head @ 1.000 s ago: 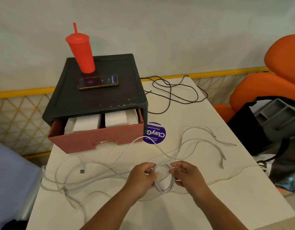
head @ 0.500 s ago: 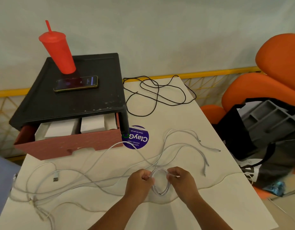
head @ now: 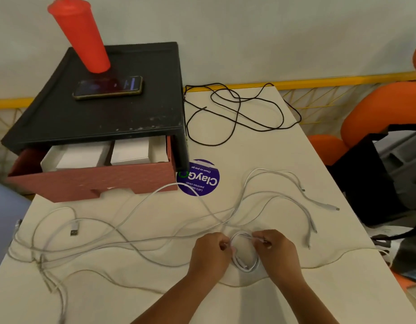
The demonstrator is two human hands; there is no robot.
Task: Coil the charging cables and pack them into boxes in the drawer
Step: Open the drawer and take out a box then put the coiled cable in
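A small coil of white charging cable [head: 245, 265] hangs between my hands above the white table [head: 295, 298]. My left hand [head: 210, 253] pinches the coil's left side and my right hand [head: 276, 251] pinches its right side. Several loose white cables [head: 132, 230] sprawl over the table to the left and right. A black cable [head: 237, 113] lies uncoiled at the far side. The red drawer [head: 92, 183] of the black cabinet [head: 97, 113] stands pulled out, with white boxes [head: 83, 156] inside.
A red tumbler [head: 83, 36] and a phone [head: 107, 87] sit on top of the cabinet. A purple round sticker [head: 199, 177] marks the table. A black bag [head: 377, 178] and orange seats [head: 384, 108] stand off the table's right edge.
Both hands have kept their hold on the coil, which stays a small loop between them. The camera has shifted, so the cabinet and cables sit differently in view.
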